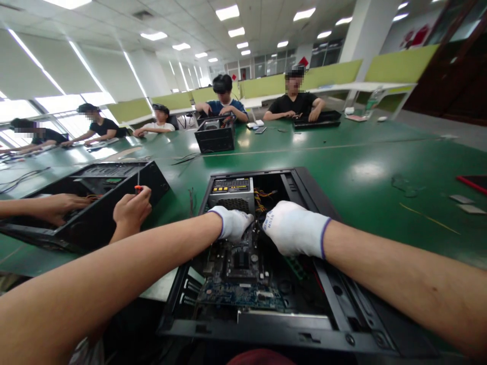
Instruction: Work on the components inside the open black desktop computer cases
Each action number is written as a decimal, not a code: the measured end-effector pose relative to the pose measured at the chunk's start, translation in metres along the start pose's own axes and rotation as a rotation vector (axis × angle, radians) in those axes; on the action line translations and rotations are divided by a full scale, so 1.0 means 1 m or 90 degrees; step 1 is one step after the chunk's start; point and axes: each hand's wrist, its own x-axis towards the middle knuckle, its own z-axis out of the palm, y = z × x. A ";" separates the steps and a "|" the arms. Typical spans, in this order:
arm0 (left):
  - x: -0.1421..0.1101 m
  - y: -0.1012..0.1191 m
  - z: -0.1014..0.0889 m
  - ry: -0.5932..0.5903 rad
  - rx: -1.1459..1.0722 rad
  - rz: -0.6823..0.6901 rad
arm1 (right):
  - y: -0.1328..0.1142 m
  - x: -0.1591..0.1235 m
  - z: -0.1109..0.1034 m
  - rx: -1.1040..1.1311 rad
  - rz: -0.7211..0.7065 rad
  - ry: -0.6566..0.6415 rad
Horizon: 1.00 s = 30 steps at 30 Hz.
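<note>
An open black computer case (342, 304) lies flat on the green table in front of me. Inside it are a blue-green motherboard (243, 284) and a grey power supply (232, 192) with yellow and orange wires (262, 198). My left hand (232, 223), in a white glove, reaches down into the case just below the power supply. My right hand (294, 228), also gloved, is beside it over the middle of the case, fingers curled downward. What the fingers grip is hidden under the hands.
A co-worker's bare hands (131, 210) work on a second open case (99, 203) at the left, one holding an orange-handled screwdriver (138, 188). A third case (215, 134) stands farther back. Several people sit along the table's far side. Small plates (466, 203) lie at right.
</note>
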 end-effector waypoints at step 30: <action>0.002 0.003 -0.004 0.011 -0.013 -0.009 | 0.002 0.001 0.005 0.010 -0.012 0.011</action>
